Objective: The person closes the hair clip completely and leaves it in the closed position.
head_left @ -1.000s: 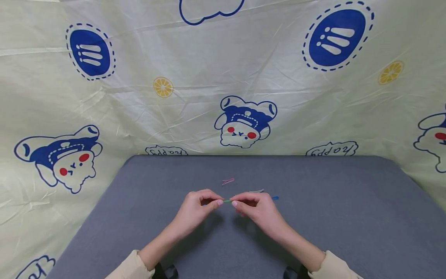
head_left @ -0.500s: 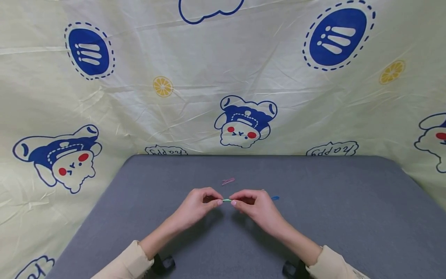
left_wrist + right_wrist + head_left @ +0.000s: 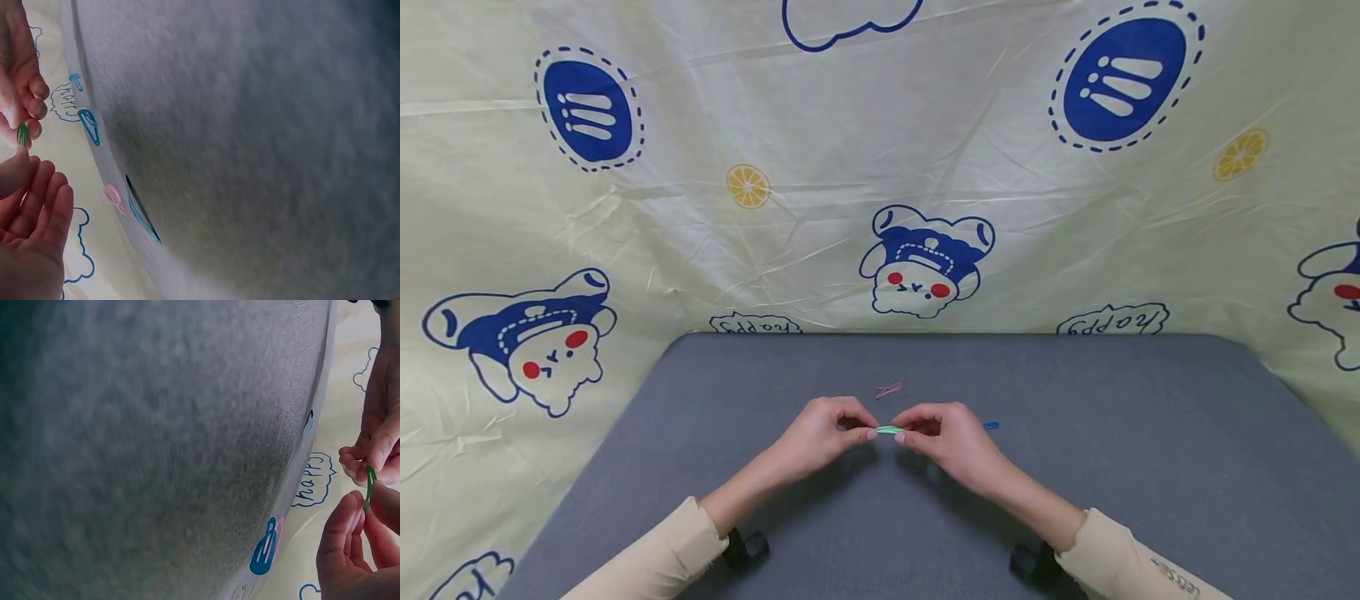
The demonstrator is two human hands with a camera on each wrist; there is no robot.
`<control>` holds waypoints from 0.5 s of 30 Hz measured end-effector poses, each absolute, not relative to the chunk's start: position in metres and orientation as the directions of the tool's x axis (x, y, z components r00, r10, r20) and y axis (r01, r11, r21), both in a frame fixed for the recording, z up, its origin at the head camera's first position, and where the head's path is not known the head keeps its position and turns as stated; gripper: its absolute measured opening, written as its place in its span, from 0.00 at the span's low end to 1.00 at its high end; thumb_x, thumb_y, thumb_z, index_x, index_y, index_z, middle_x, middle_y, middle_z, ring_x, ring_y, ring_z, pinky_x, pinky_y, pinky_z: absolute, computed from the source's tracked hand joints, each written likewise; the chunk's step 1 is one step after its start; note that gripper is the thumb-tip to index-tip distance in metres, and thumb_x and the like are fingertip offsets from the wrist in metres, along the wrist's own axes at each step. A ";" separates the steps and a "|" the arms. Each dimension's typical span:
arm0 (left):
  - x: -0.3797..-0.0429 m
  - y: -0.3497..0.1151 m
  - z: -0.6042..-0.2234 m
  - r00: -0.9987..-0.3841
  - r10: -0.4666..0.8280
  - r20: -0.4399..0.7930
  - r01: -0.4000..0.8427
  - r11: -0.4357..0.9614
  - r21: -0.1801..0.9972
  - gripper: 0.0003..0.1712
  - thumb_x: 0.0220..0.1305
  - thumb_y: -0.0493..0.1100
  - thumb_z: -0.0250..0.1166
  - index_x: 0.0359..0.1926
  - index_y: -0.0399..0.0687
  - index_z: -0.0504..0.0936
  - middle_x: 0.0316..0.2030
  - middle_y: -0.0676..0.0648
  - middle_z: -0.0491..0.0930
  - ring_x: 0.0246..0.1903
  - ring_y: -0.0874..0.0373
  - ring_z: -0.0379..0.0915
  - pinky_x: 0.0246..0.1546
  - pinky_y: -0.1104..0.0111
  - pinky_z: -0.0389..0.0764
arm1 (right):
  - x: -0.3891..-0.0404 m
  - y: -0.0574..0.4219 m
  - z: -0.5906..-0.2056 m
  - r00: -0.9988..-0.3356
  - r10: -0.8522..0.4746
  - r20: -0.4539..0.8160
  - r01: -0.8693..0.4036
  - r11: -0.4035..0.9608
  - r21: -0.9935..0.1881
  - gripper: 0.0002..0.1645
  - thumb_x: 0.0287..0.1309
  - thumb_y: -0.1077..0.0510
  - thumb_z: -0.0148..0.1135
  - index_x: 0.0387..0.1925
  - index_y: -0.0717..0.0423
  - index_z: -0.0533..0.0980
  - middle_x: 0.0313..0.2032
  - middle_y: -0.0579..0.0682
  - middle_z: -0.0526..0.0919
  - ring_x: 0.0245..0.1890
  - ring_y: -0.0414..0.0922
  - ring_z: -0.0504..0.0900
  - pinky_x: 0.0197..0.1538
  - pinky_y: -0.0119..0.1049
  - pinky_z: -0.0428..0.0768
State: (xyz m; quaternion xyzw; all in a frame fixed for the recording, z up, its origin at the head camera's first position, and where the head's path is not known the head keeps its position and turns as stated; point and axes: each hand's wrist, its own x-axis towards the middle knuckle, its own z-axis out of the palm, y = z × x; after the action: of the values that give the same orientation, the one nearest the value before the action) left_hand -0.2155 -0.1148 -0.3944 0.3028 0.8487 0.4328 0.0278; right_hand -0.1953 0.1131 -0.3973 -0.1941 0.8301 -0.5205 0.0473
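Hairclip (image 3: 888,430), green: found finger-pinched at opposite ends by left hand (image 3: 822,431) and right hand (image 3: 953,439); judged to need light, even pressure.

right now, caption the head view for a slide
Left grip and right grip pinch a green clip above the grey table, pink clip beyond.

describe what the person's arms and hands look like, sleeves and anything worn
The left hand and right hand are gloveless. The left sleeve and right sleeve are cream, ending below the wrists; dark lettering, too small to read surely, marks the right one. A black piece shows by the left cuff, another by the right.
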 end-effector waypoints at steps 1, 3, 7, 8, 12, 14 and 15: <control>-0.216 -0.115 -0.394 -0.811 0.543 0.217 0.495 0.440 0.749 0.03 0.61 0.37 0.70 0.37 0.44 0.88 0.30 0.60 0.80 0.33 0.64 0.76 0.36 0.67 0.78 | -0.196 0.113 -0.398 -0.920 -0.374 0.120 -0.275 0.395 -0.877 0.08 0.58 0.60 0.70 0.41 0.53 0.85 0.33 0.48 0.85 0.29 0.43 0.80 0.32 0.36 0.80; -0.218 -0.116 -0.395 -0.803 0.554 0.221 0.507 0.440 0.741 0.03 0.61 0.36 0.70 0.36 0.44 0.88 0.30 0.60 0.80 0.33 0.64 0.76 0.35 0.67 0.79 | -0.198 0.112 -0.398 -0.919 -0.380 0.106 -0.273 0.418 -0.867 0.07 0.59 0.60 0.69 0.40 0.52 0.85 0.33 0.46 0.85 0.29 0.43 0.80 0.32 0.37 0.80; -0.222 -0.118 -0.397 -0.783 0.582 0.221 0.528 0.433 0.730 0.03 0.60 0.35 0.71 0.36 0.43 0.88 0.31 0.58 0.80 0.33 0.64 0.76 0.35 0.67 0.79 | -0.200 0.111 -0.396 -0.913 -0.399 0.082 -0.271 0.446 -0.853 0.07 0.59 0.59 0.69 0.40 0.52 0.85 0.32 0.45 0.85 0.30 0.43 0.80 0.33 0.37 0.80; -0.223 -0.118 -0.398 -0.777 0.589 0.223 0.537 0.435 0.723 0.03 0.60 0.35 0.71 0.36 0.43 0.88 0.31 0.58 0.80 0.33 0.64 0.77 0.36 0.67 0.79 | -0.201 0.111 -0.396 -0.912 -0.404 0.077 -0.272 0.451 -0.850 0.07 0.59 0.59 0.69 0.40 0.52 0.85 0.32 0.45 0.84 0.30 0.43 0.80 0.33 0.37 0.80; -0.227 -0.119 -0.400 -0.756 0.612 0.232 0.569 0.439 0.695 0.02 0.59 0.35 0.71 0.35 0.43 0.88 0.31 0.59 0.80 0.33 0.65 0.76 0.36 0.69 0.79 | -0.203 0.110 -0.395 -0.906 -0.418 0.066 -0.278 0.471 -0.837 0.06 0.59 0.59 0.69 0.40 0.52 0.85 0.31 0.44 0.84 0.30 0.43 0.80 0.33 0.37 0.80; -0.229 -0.119 -0.401 -0.752 0.617 0.232 0.576 0.442 0.688 0.02 0.59 0.35 0.71 0.35 0.44 0.88 0.30 0.59 0.80 0.32 0.65 0.76 0.35 0.70 0.79 | -0.205 0.110 -0.395 -0.903 -0.424 0.061 -0.282 0.479 -0.831 0.06 0.59 0.59 0.69 0.39 0.52 0.85 0.31 0.44 0.84 0.30 0.43 0.80 0.32 0.37 0.80; -0.229 -0.119 -0.401 -0.751 0.619 0.230 0.575 0.443 0.688 0.02 0.59 0.36 0.71 0.35 0.44 0.88 0.30 0.60 0.80 0.32 0.66 0.76 0.35 0.70 0.78 | -0.205 0.110 -0.395 -0.902 -0.428 0.059 -0.283 0.483 -0.828 0.06 0.59 0.60 0.69 0.39 0.52 0.85 0.30 0.44 0.84 0.30 0.43 0.80 0.32 0.37 0.80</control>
State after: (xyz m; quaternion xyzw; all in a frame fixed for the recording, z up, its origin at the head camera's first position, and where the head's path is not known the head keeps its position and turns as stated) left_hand -0.2292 -0.1189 -0.4013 0.3516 0.8489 0.3937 0.0277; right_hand -0.2052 0.1100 -0.3955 -0.2072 0.8577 -0.4641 0.0780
